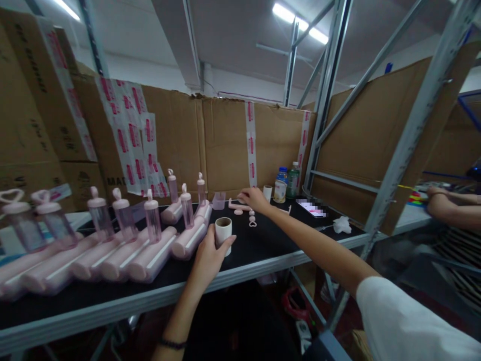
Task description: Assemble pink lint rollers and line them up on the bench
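My left hand (210, 256) is wrapped round a white cylindrical cup (224, 231), which stands upright near the table's front edge with its dark open mouth facing up. My right hand (256, 199) reaches across to the back of the table, fingers bent together; what they pinch is too small to make out. Just beneath it lie a long pink handle-like strip (239, 206) and a pink heart-loop cap (252, 220). A translucent pink box (218, 201) sits to the left of that hand.
Pink cylinders (152, 255) lie at left, with clear pink bottles (152, 223) upright among them. Behind my right hand stand another white cup (267, 192) and two drink bottles (293, 181). A phone (311, 207) and crumpled tissue (341, 225) lie right, near a metal post (409, 145). Another person's arm (451, 205) shows far right.
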The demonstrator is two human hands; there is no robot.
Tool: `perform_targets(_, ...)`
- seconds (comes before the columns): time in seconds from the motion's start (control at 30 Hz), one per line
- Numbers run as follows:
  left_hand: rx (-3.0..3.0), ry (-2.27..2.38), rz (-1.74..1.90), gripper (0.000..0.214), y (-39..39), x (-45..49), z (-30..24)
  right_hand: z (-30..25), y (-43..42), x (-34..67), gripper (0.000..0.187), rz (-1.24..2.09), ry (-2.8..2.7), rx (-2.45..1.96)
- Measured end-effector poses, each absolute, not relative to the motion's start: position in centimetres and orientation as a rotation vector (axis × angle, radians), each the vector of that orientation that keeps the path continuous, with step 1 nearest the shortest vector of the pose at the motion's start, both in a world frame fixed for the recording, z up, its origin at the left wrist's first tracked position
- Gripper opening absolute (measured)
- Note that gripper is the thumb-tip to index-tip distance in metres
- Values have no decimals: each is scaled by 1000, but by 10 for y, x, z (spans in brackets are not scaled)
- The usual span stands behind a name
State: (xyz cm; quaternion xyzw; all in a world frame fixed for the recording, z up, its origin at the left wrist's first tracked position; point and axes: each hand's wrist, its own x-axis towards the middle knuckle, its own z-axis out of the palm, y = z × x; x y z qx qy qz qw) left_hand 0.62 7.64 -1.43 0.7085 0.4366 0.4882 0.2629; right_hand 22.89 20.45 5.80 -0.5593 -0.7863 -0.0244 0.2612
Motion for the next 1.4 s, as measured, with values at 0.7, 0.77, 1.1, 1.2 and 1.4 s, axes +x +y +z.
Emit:
perform_targets(0.7,1991,1139,1360,47,72,6,-15,41,66,165,24,141,-1985,-562)
perform_targets(0.77,2005,1116,1378,46,74,6,-17,36,64,166,25,43,-1988,-591)
perform_targets(1.1,2002,1069,1401,38,77,8,-19,22,77,175,33,-162,-2097,-585)
perform_targets(1.2,2009,1077,1377,42,78,10,-18,21,84,179,33,-142,-2119,-543)
perform_targets(1.4,2040,1103,1367,49,78,10,-18,19,93,182,34,11,-2115,-559)
